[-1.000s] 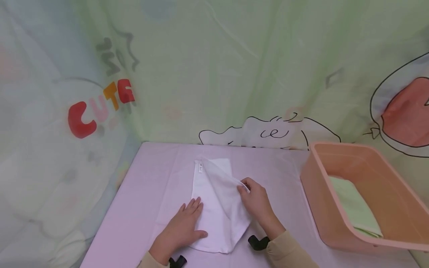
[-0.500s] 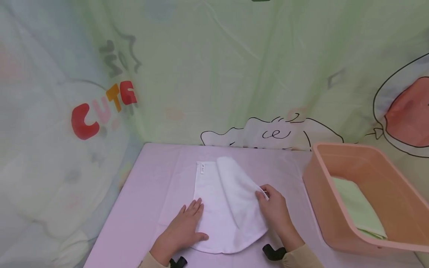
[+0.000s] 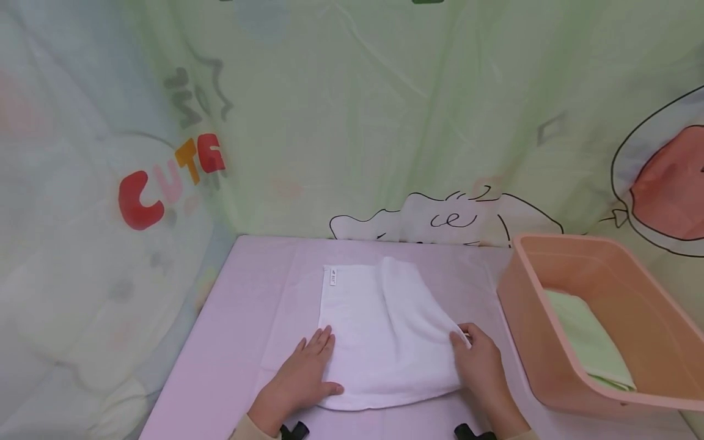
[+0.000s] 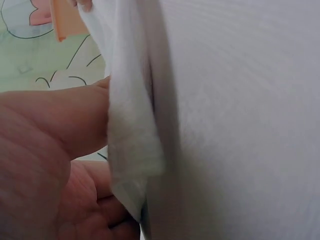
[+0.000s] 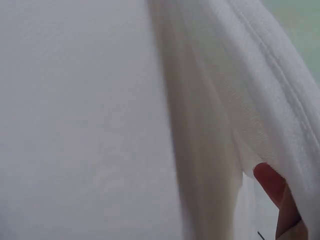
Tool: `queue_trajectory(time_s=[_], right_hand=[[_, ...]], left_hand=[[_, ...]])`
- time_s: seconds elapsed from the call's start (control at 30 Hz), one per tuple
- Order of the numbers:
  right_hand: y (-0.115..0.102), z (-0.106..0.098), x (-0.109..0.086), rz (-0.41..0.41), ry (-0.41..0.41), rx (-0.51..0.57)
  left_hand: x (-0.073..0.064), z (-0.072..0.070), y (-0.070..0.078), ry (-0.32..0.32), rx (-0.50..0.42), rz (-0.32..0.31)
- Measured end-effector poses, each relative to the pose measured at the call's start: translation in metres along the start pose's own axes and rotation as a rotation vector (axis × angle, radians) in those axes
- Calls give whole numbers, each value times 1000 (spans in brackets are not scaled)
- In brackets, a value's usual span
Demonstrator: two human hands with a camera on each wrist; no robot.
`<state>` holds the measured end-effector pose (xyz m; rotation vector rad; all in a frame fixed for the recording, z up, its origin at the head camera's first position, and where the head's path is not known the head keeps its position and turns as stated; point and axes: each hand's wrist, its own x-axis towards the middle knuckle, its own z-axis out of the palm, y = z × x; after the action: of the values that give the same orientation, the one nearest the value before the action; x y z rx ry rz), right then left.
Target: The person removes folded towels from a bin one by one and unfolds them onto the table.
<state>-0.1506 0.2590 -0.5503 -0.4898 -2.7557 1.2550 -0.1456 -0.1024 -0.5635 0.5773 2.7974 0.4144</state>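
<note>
A white towel [image 3: 368, 330] with a small label [image 3: 333, 277] at its far left corner lies spread on the table in the head view. My left hand [image 3: 308, 370] rests on its near left part, fingers extended. At the right, my right hand [image 3: 483, 366] pinches the towel's edge between thumb and fingers and lifts that side slightly. A soft ridge runs along the towel's right half. In the left wrist view the towel [image 4: 240, 110] hangs close to my left hand [image 4: 45, 130]. One fingertip [image 5: 270, 182] shows under the towel's edge in the right wrist view.
An orange-pink plastic bin [image 3: 541, 348] stands to the right of the towel, with a folded light green cloth [image 3: 588, 336] inside. The pale purple tabletop [image 3: 247, 293] meets a printed curtain [image 3: 357, 134] at the back. Curtain also hangs at the left.
My right hand has moved right and towards me, drawing the towel's folded-over edge outward, so the towel now spreads wider. My left hand stays in nearly the same place on it.
</note>
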Motion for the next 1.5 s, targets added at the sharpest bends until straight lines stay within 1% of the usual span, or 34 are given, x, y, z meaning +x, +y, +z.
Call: queue_trajectory(time_s=[0.13, 0.23, 0.33, 0.5, 0.8, 1.1, 1.23, 1.4, 1.5], right_hand=[[9, -4, -6, 37, 16, -22], [15, -6, -10, 44, 31, -51], [19, -7, -14, 49, 28, -78], [25, -11, -21, 83, -7, -101], [31, -14, -28, 181, -51, -96], [33, -17, -32, 219, -89, -111], [34, -17, -33, 246, -110, -111], [38, -19, -34, 233, -140, -134], [40, -22, -36, 204, -149, -164]], left_hand=[[0, 0, 1, -5, 1, -10], [-1, 0, 3, -3, 9, -12], [-3, -2, 4, 0, 11, -9], [-4, -3, 5, 3, 3, -8], [-2, 1, 2, -5, 7, -8], [-3, -3, 3, -39, -27, -28], [-2, -4, 1, -38, -29, -40], [-3, -6, -1, -46, -31, -52], [-3, -6, -2, -58, -28, -51]])
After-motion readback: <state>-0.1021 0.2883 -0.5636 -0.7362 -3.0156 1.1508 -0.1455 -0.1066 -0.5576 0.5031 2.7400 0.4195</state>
